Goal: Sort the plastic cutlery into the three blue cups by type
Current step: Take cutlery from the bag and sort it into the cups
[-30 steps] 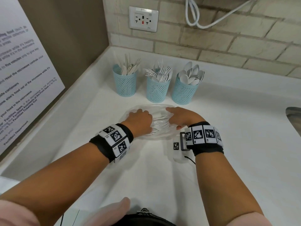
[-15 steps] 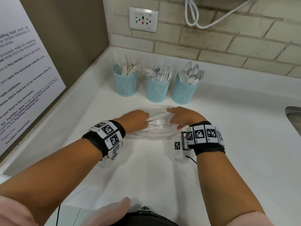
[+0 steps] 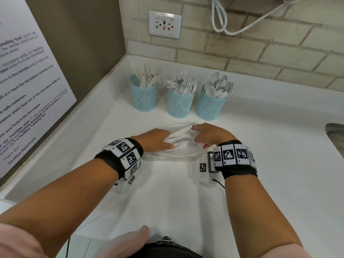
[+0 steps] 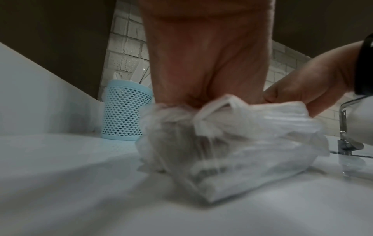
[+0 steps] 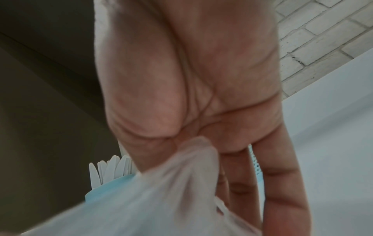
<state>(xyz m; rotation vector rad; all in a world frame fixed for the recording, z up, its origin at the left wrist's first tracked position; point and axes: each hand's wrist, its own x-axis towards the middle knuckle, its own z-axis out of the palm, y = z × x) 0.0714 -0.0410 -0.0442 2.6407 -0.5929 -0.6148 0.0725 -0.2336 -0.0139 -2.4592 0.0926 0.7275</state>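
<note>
Three blue mesh cups stand at the back of the white counter: knives [image 3: 143, 95] on the left, forks [image 3: 179, 103] in the middle, spoons [image 3: 210, 107] on the right. In front of them lies a clear plastic bag [image 3: 175, 155] of white cutlery. My left hand [image 3: 158, 140] reaches into the bag's mouth and grips a white knife [image 3: 179, 133], whose blade points up and to the right. My right hand [image 3: 210, 135] pinches the bag's rim [image 5: 161, 199] and holds it up. The left wrist view shows the bag [image 4: 242, 143] bunched under my palm; my left fingertips are hidden.
A printed notice [image 3: 28, 90] covers the left wall. A socket [image 3: 164, 24] and a looped white cable [image 3: 232, 25] are on the brick wall behind. A sink edge [image 3: 335, 135] and its tap [image 4: 343, 127] are at the right.
My left hand has drawn back to the left out of the bag, and a white knife now rises between the hands. The right hand has stayed on the bag's rim.
</note>
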